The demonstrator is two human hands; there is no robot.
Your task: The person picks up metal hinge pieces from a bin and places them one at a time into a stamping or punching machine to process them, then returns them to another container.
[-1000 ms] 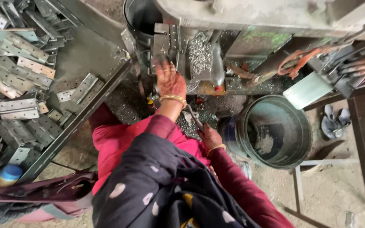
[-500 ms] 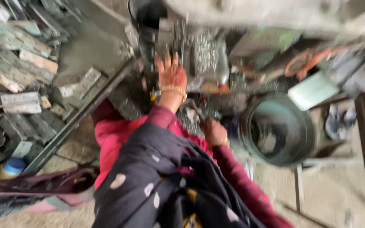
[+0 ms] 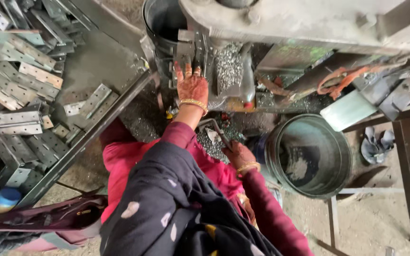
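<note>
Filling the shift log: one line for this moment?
left hand: on press machine | right hand: gripping metal lever | bucket: beside

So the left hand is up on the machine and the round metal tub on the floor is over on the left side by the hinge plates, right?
Not quite. In the head view the left hand is on the machine, but the round metal tub stands on the right; the hinge plates lie on the left.
</note>
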